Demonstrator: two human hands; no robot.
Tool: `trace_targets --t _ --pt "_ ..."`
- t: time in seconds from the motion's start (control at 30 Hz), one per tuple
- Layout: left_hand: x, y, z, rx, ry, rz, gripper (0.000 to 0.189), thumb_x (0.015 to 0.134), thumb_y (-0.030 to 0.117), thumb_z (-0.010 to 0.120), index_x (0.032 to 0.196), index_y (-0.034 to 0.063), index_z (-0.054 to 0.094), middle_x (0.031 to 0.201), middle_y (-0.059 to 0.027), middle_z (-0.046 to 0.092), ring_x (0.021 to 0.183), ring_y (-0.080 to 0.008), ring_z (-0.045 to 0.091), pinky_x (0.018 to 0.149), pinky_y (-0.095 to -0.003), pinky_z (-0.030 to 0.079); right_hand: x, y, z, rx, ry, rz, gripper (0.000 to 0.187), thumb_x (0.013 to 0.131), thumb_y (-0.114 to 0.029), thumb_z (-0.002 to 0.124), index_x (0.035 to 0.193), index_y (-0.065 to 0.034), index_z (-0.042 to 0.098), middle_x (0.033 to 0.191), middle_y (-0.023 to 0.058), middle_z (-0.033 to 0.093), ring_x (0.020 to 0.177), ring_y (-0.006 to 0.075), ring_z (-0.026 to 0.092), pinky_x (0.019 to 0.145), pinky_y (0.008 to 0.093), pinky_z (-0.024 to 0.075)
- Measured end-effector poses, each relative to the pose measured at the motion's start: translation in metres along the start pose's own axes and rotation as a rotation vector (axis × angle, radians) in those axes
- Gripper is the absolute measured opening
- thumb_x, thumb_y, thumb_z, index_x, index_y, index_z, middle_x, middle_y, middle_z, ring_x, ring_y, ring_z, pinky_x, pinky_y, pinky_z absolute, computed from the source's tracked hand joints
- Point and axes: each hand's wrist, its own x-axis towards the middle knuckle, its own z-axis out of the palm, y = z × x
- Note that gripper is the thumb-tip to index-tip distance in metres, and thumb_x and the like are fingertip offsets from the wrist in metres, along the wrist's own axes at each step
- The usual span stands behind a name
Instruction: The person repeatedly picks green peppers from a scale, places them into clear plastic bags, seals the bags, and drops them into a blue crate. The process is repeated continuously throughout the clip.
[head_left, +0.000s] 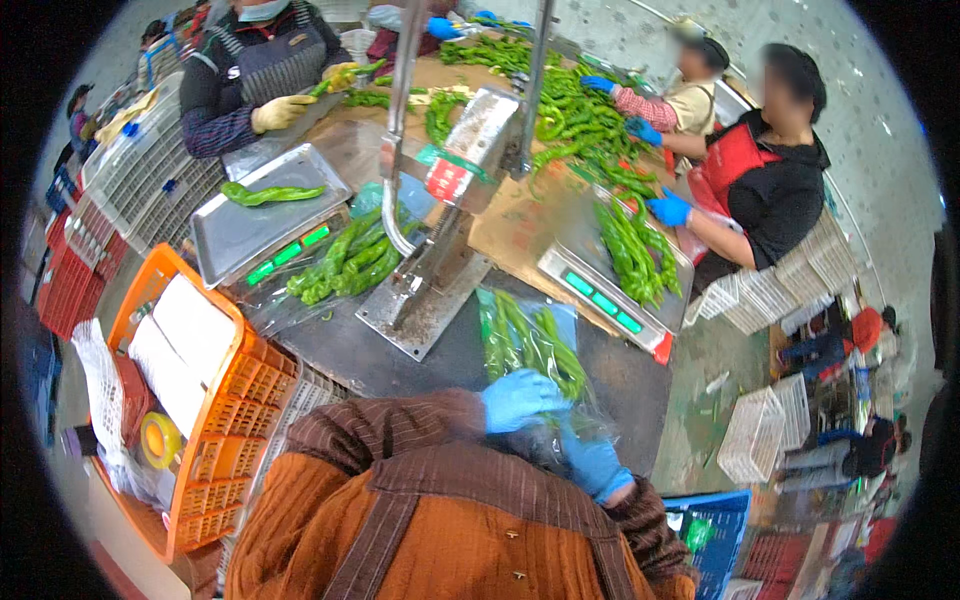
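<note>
A clear plastic bag of long green peppers lies on the dark tabletop before me. My left hand, in a blue glove, grips the bag just below the peppers. Lower and to the right, my right hand, gloved in blue too, holds the loose end of the bag close to my apron. Its fingertips are partly hidden by the film. Just beyond the bag stands a metal bag-sealing stand, with a sloped arm and upright bars.
On the left, a scale bears one pepper, beside bagged peppers. Another scale holds several peppers at right. An orange basket contains tape. Gloved co-workers handle peppers around the pile. A blue crate stands lower right.
</note>
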Motion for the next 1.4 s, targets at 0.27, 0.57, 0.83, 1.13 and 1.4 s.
trace_targets --t 0.27,0.57,0.83,1.13,1.4 --pt "0.065 0.002 -0.093 -0.725 0.447 -0.347 0.020 0.088 0.012 0.061 0.107 0.0045 0.066 0.103 -0.0074 0.067 0.095 -0.0167 0.063 0.085 -0.0312 0.050 0.028 0.074 -0.121 0.369 0.593 0.125 0.018 0.070 -0.005 0.071 0.087 -0.0090 0.066 0.083 0.0097 0.060 0.075 0.0280 0.057 0.068 0.0351 0.0460" --pt "0.122 0.010 -0.190 -0.874 0.537 -0.174 0.022 0.092 0.014 0.055 0.109 0.0003 0.060 0.103 -0.0059 0.064 0.094 -0.0157 0.060 0.085 -0.0296 0.048 0.105 0.088 -0.195 0.758 0.862 -0.104 0.012 0.078 0.001 0.063 0.089 -0.0020 0.067 0.083 0.0042 0.062 0.081 0.0150 0.057 0.077 0.0264 0.0450" --pt "0.110 0.019 -0.195 -0.988 0.756 -0.425 0.020 0.091 0.021 0.057 0.102 0.0039 0.058 0.091 -0.0019 0.062 0.083 -0.0090 0.057 0.078 -0.0245 0.047 0.092 0.061 -0.150 1.272 0.458 0.043 0.064 0.066 -0.007 0.080 0.124 -0.0033 0.051 0.134 0.0118 0.046 0.122 0.0217 0.045 0.100 0.0345 0.0399" --pt "0.090 0.032 -0.196 -0.679 0.513 -0.109 0.090 0.076 0.030 0.073 0.144 -0.0003 0.021 0.145 -0.0163 0.031 0.136 -0.0255 0.027 0.113 -0.0390 0.021 0.144 0.037 -0.142 1.470 0.922 -0.042 0.022 0.081 -0.009 0.067 0.102 -0.0041 0.062 0.095 0.0055 0.065 0.082 0.0132 0.060 0.075 0.0280 0.0497" --pt "0.078 0.001 -0.169 -1.279 0.700 -0.422 0.024 0.092 0.019 0.053 0.109 0.0049 0.060 0.080 -0.0019 0.053 0.082 -0.0161 0.054 0.089 -0.0362 0.047 0.146 0.054 -0.213 1.461 0.535 -0.565 0.067 0.076 -0.017 0.075 0.134 -0.0051 0.044 0.125 0.0118 0.054 0.111 0.0178 0.053 0.092 0.0302 0.0453"
